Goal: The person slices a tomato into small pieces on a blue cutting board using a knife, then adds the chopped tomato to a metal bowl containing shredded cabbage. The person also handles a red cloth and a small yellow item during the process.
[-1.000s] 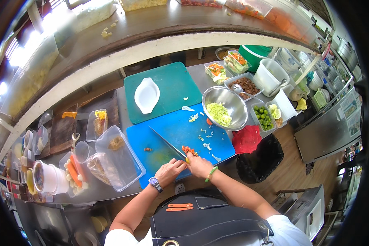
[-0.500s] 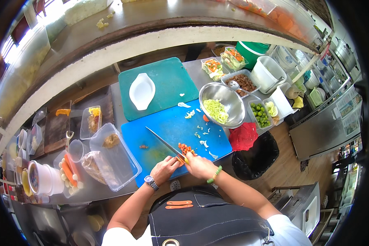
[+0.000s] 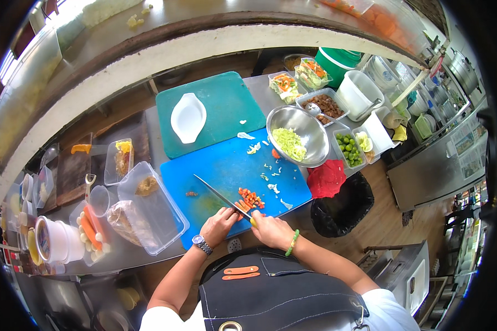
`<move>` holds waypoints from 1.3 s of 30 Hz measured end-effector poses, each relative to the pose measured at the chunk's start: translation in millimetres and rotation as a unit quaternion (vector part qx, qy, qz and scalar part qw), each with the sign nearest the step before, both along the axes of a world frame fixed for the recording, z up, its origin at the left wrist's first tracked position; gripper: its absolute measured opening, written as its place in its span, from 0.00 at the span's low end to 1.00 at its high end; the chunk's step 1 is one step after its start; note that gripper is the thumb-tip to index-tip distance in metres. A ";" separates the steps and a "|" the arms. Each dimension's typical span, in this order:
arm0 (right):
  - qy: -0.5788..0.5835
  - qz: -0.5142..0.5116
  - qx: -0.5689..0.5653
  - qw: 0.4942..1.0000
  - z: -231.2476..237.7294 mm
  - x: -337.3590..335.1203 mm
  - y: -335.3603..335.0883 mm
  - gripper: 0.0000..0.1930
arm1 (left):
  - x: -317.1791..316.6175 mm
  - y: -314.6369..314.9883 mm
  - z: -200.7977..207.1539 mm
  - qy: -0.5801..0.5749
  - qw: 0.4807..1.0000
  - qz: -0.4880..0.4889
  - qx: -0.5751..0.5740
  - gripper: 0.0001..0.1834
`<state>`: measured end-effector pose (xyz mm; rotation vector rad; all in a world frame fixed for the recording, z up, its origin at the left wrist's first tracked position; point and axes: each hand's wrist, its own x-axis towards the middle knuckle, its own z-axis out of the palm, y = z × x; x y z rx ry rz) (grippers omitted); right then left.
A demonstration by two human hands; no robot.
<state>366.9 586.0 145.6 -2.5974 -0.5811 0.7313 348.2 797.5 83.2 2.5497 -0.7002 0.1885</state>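
My right hand (image 3: 273, 230) grips a large knife (image 3: 218, 194) by its yellow handle. The blade points to the far left over the near edge of the blue cutting board (image 3: 204, 168). Fingers bent, my left hand (image 3: 217, 225) holds down carrot (image 3: 239, 217) close beside the blade; the fingers partly hide it. Small diced carrot (image 3: 250, 196) lies loose just beyond the knife. Scraps of pale leaf (image 3: 253, 148) are scattered over the board's right half. Shredded green cabbage (image 3: 288, 144) fills part of a steel bowl (image 3: 317, 131) at the board's far right corner.
A green board (image 3: 232, 105) bears a white dish (image 3: 188, 117). Right: limes (image 3: 349, 149), chopped brown meat (image 3: 327, 106), a red cloth (image 3: 326, 177), a black-lined bin (image 3: 342, 207). Left: a clear tub (image 3: 176, 229), whole carrots (image 3: 91, 227), another orange-handled knife (image 3: 82, 149). A shelf (image 3: 204, 47) overhangs the back.
The knife has shifted slightly, its blade now nearer my left fingertips. More of the carrot pieces show beyond it. My head view has shifted a little.
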 end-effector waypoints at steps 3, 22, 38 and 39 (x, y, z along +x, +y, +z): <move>0.000 -0.001 -0.020 1.000 -6.0 -7.3 2.0 0.14 | -0.6 -0.1 -2.6 0.010 1.000 0.006 -0.019 0.11; -0.003 -0.004 0.017 1.000 -37.7 1.8 14.6 0.15 | 0.1 0.6 -17.5 -0.037 0.998 0.008 -0.042 0.09; -0.004 -0.068 0.131 0.989 -23.5 9.4 -35.4 0.18 | 27.4 1.0 2.0 0.068 0.997 -0.033 -0.008 0.09; -0.003 -0.062 0.120 0.991 -25.1 7.0 -34.0 0.17 | 23.0 -0.6 1.5 0.069 0.997 -0.007 -0.027 0.09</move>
